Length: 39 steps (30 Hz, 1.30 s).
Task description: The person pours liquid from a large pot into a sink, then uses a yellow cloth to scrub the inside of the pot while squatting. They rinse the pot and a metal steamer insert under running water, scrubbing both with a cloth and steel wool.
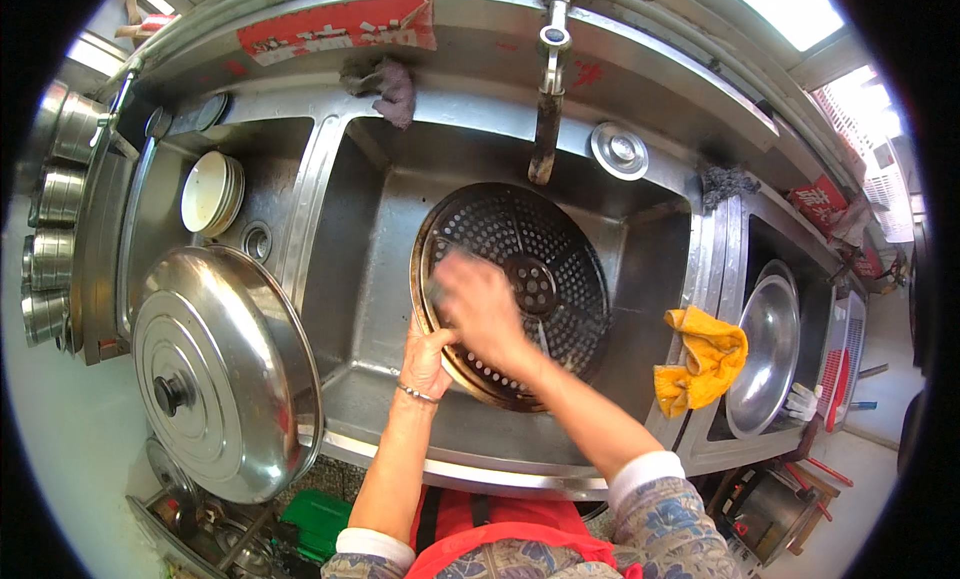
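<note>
A round perforated metal steamer tray (562, 279), dark with grime and browned at its rim, is tilted in the middle basin of a stainless steel sink (390, 226). My left hand (429, 357) grips its lower left rim, the thumb over the edge. On the tray's left inner side is my right hand (480, 301), blurred by motion. A greyish pad or scrubber shows partly under its fingers; its kind cannot be told. The metal faucet (546, 128) hangs over the basin's back edge, above the tray.
A large domed steel lid (217, 376) leans at the left, near stacked bowls (214, 195). A yellow cloth (701, 361) lies on the right divider beside a steel basin (763, 354). At the back ledge are a small round metal lid (619, 151) and a purplish rag (394, 91).
</note>
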Motion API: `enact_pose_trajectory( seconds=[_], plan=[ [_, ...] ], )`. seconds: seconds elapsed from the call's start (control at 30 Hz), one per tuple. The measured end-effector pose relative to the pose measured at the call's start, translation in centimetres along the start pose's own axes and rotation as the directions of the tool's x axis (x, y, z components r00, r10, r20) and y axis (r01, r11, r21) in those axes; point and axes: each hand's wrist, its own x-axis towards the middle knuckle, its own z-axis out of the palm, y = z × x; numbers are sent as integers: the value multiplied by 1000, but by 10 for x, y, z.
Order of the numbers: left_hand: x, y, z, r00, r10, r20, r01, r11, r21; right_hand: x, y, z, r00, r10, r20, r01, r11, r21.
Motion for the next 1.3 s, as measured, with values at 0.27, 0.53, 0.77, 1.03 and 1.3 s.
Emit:
enact_pose_trajectory(
  seconds=[0.27, 0.53, 0.77, 1.03, 1.3],
  plan=[
    [-6, 4, -6, 999, -41, -23, 43, 995, 95, 39, 62, -7, 850, 430, -305, -425, 901, 84],
    [-22, 12, 2, 996, 51, -79, -33, 978, 208, 17, 13, 37, 921, -166, -354, 181, 984, 9],
    [-28, 15, -2, 995, 12, -100, 20, 949, 314, 49, 62, -8, 877, 404, -260, -245, 842, 481],
    [-40, 12, -4, 991, 70, -112, -27, 938, 347, 53, 51, 9, 879, 327, -348, -160, 888, 430],
    [-29, 15, -2, 982, 160, -101, -126, 951, 282, 11, -4, 46, 922, -63, -382, 127, 981, 144]
  ],
)
